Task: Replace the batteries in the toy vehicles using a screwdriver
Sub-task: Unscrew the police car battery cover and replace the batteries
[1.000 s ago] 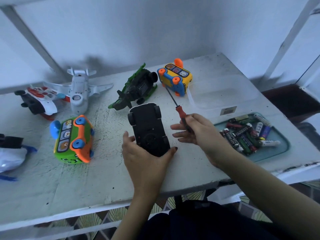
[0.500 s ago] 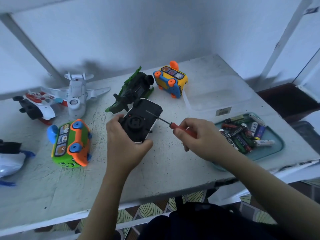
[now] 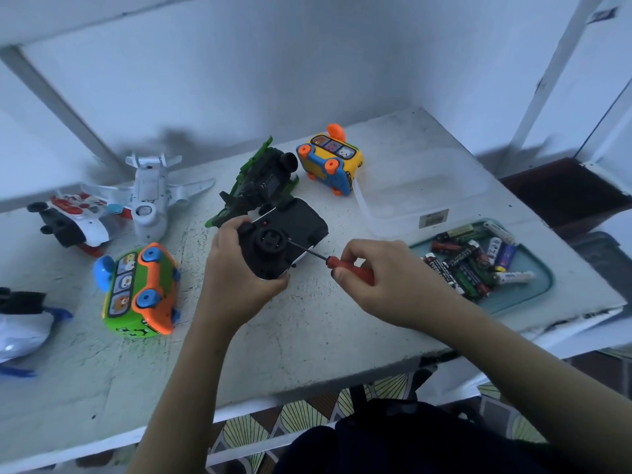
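Left hand [image 3: 239, 271] grips black toy car [image 3: 285, 239], fingers curled round its near end, thumb on the edge closest to the person; car is lifted off the counter [image 3: 307, 340], underside up and tilted toward the camera. Right hand [image 3: 390, 280] pinches red handle of screwdriver [image 3: 330, 261], fingers curled round it; the thin shaft points left and up, tip touching the car's underside just right of the round hub. Screwdriver sits between the two hands, car left of the right hand and not touched by it. Loose batteries [image 3: 468, 265] piled in teal tray [image 3: 537, 295] just right of the right hand. Clear plastic box [image 3: 420, 200] behind the tray. Green toy vehicle [image 3: 260, 184] lies just behind the car, yellow-blue toy bus [image 3: 330, 165] beside it. Green-orange toy bus [image 3: 140, 292] on its side, left of the left hand. White toy plane [image 3: 150, 196] and red-white toy [image 3: 73, 218] at far left, well apart from the hands.
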